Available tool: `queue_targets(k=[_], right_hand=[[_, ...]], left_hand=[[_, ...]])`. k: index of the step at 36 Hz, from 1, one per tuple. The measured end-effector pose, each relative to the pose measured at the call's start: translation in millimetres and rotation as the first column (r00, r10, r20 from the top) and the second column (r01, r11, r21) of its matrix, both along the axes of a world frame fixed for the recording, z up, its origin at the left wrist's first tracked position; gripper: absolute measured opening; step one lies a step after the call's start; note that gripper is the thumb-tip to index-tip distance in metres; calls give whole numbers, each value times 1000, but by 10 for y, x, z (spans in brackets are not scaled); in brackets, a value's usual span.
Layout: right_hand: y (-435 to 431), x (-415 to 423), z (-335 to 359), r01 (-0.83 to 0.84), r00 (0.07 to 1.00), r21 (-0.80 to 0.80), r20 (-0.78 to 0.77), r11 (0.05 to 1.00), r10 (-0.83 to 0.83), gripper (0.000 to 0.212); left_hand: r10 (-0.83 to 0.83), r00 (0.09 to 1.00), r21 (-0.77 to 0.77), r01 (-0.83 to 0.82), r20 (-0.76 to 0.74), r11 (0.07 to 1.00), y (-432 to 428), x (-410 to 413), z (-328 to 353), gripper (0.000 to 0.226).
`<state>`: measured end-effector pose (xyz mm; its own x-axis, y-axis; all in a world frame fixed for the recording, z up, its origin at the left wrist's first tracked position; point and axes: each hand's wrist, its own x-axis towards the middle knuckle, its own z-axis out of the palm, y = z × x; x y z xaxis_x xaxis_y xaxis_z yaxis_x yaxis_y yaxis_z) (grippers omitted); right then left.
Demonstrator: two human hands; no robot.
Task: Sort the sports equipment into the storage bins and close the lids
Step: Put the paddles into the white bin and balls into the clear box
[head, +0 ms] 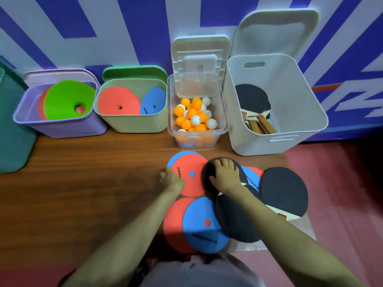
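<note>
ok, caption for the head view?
Left hand grips a red disc, right hand rests on a black paddle, before four open bins.

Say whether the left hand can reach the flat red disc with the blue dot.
Probably yes: the left hand sits at the bare left edge of the flat red disc; the black round paddle overlaps only its right side.
</note>
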<state>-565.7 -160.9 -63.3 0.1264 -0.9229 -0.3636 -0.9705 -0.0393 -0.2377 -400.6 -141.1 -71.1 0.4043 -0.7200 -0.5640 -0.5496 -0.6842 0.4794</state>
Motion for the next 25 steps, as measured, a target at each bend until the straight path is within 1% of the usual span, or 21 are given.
queue_targets(k=[2, 4, 5, 7, 9, 11, 13, 14, 15, 16, 17, 18, 20, 23, 24, 25], right_hand=[[7, -48, -45, -6, 1000, 81, 22, 997, 4, 56], [26, -126, -78, -33, 996, 117, 88, 993, 23, 59], [40, -169, -90, -34, 990, 109, 142, 993, 18, 61], [71, -261, -90, 22, 965, 55, 260, 998, -35, 63], [90, -370, -77, 94, 945, 1, 316, 996, -89, 62], [105, -488, -38, 147, 943, 5, 301, 989, -142, 55], [119, -607, 5, 172, 956, 31, 237, 985, -174, 45], [121, -665, 23, 169, 962, 44, 211, 985, -174, 42], [124, -723, 26, 163, 966, 53, 194, 985, -170, 39], [131, -780, 33, 158, 970, 52, 181, 986, -165, 38], [139, -837, 34, 158, 972, 49, 169, 986, -165, 37], [153, -900, 39, 165, 973, 43, 154, 985, -170, 37], [192, -1030, 44, 195, 972, 17, 127, 981, -196, 36], [267, -1190, 31, 257, 957, 10, 139, 966, -256, 39], [293, -1223, 25, 268, 952, 31, 148, 963, -269, 40], [317, -1250, 10, 264, 951, 52, 150, 963, -269, 42]], left_hand=[[-134, 990, 14, 133, 42, 991, 47, -75, -35, 59], [-276, 959, 40, 274, 66, 961, 94, -167, -59, 62], [-336, 938, 48, 333, 84, 942, 118, -223, -65, 62], [-416, 903, 34, 415, 104, 909, 165, -350, -53, 64], [-470, 878, -5, 472, 86, 881, 192, -484, -30, 60], [-514, 858, -10, 514, 7, 858, 211, -613, -2, 55], [-551, 834, -7, 551, -21, 834, 230, -716, 17, 56], [-556, 831, -8, 557, 19, 831, 226, -757, 18, 59], [-568, 817, -1, 571, 98, 821, 216, -791, 25, 62], [-603, 772, -10, 617, 202, 787, 203, -820, 33, 66], [-655, 698, -28, 690, 289, 723, 177, -843, 38, 70], [-709, 623, -53, 762, 330, 645, 134, -870, 39, 74], [-817, 461, -45, 878, 347, 477, 24, -951, 55, 78], [-897, 179, 132, 959, 404, 251, -140, -1053, 100, 69], [-898, 116, 174, 963, 425, 207, -187, -1081, 103, 64], [-889, 75, 203, 962, 452, 184, -220, -1099, 105, 58]])
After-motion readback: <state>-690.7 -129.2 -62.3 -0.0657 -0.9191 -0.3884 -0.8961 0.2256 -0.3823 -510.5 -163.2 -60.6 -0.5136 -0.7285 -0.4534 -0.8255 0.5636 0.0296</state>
